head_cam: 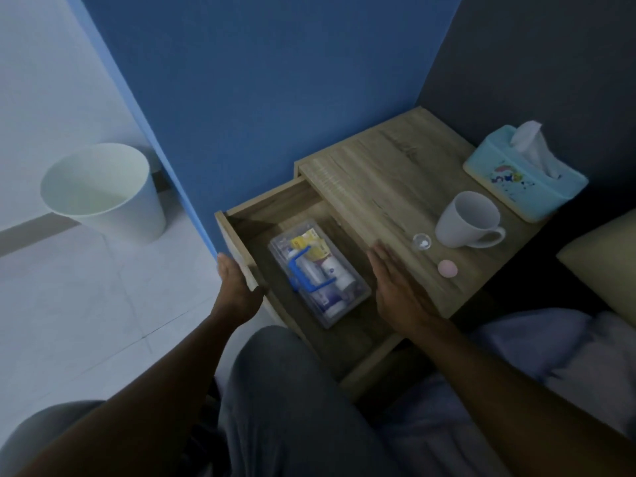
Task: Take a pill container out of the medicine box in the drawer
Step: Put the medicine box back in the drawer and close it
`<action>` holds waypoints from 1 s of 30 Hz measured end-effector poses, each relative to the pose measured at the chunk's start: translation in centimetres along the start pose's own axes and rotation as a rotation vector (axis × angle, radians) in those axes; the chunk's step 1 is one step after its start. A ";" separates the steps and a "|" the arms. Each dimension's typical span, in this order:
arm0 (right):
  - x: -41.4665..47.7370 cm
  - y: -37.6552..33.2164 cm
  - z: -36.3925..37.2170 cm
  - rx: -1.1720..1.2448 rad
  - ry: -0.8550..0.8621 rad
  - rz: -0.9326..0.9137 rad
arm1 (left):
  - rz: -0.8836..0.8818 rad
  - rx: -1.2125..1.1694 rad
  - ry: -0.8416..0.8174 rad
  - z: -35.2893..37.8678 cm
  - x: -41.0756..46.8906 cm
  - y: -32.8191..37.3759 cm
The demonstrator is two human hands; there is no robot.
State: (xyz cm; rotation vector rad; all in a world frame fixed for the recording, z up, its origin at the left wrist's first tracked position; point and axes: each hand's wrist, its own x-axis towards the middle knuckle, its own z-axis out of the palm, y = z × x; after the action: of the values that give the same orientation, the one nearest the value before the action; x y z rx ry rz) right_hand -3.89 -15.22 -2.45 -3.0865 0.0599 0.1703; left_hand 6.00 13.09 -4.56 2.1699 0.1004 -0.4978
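The wooden drawer (pixel 275 204) of the bedside table stands pulled out. Inside it lies a clear plastic medicine box (pixel 361 294) with a blue handle, lid closed, holding white pill containers (pixel 339 271), tubes and yellow packets. My left hand (pixel 237 290) grips the drawer's front panel at its left end. My right hand (pixel 395 287) is flat, fingers together and extended, resting on the tabletop's front edge just right of the box, holding nothing.
On the tabletop (pixel 389 173) stand a white mug (pixel 464 220), a small clear round container (pixel 421 242), a pink round lid (pixel 447 269) and a light-blue tissue box (pixel 523 177). A white bin (pixel 103 191) stands on the floor at left. My knee (pixel 285 390) is below the drawer.
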 end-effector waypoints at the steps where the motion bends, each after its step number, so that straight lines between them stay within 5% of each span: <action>1: 0.1 0.5 0.1 -0.020 -0.026 0.001 | 0.000 -0.025 -0.031 0.3 -0.1 -0.5; 11: 0.0 3.7 0.8 -0.006 0.046 -0.162 | -0.020 -0.154 -0.282 2.6 1.4 -0.9; 30: 0.0 3.9 1.1 0.328 0.174 -0.070 | -0.021 -0.292 -0.426 11.2 6.8 6.7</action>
State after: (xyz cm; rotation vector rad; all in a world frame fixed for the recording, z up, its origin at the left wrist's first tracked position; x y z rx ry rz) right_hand -4.22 -19.09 -3.73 -2.7625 -0.0133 -0.1025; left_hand 10.41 -0.48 -8.10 1.7418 -0.0370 -0.8877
